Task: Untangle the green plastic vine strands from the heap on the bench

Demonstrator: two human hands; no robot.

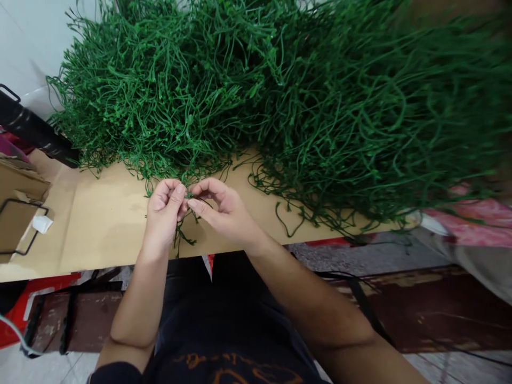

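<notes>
Two hands (pixel 166 208) (pixel 224 213) above brown cardboard (pixel 104 218), heaped green stems (pixel 180 90), white wall (pixel 30 42)

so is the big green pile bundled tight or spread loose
Spread loose: the green pile sprawls across the cardboard, its stems splaying in many directions.

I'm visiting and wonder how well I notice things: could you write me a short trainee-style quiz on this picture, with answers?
1. True or false: the left hand and the right hand are close together above the tan board.

2. Multiple choice: what is the left hand pinching?
A) a metal tool
B) green strands
C) a paper cup

3. Fill in the blank: in the picture, the black cylinder is to the ____ of the big green heap.

Key: 1. True. 2. B. 3. left.
</notes>
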